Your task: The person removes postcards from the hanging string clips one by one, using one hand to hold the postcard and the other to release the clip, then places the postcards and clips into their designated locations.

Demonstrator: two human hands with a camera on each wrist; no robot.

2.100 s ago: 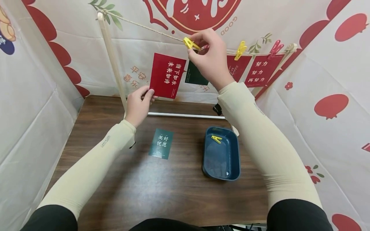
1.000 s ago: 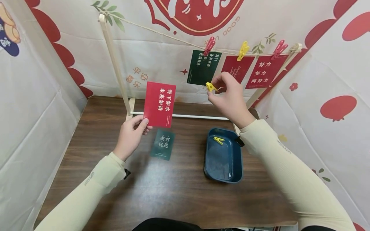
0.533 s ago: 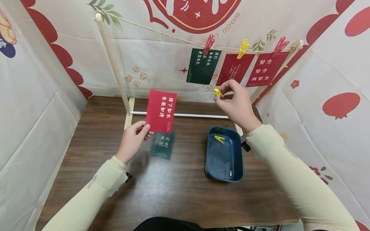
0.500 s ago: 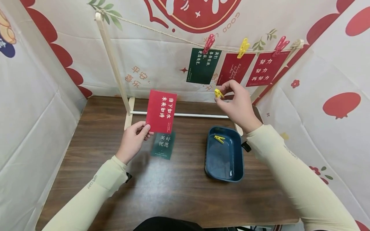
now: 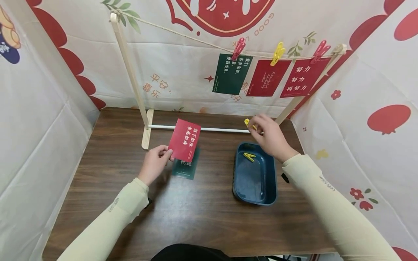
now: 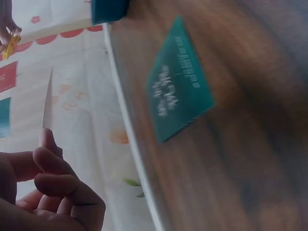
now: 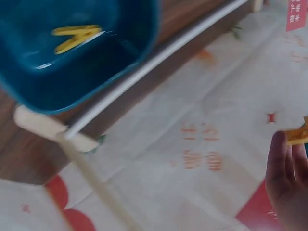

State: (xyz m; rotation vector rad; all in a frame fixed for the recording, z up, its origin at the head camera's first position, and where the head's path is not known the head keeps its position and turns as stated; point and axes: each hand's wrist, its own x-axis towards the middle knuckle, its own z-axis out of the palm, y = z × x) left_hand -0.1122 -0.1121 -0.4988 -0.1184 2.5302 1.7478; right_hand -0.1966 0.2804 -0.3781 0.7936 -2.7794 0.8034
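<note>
Red rectangular card, pinched only at one corner by the left hand, could swivel; the right hand pinches a yellow plastic clothespin.

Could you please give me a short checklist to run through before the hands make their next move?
1. Left hand has the held red card: ok, pinched near a lower corner.
2. Right hand has the held yellow clip: ok.
3. That clip's jaws are open: cannot tell, the hand hides part of it.
4. Held card is up at the rope: not ok, it is well below.
5. What hangs is clipped: ok; left pink clip on the green hanging card, hanging yellow clip on the middle red card, right pink clip on the right red card.
6. Spare yellow clip is in the blue tray: ok, one lies there.
</note>
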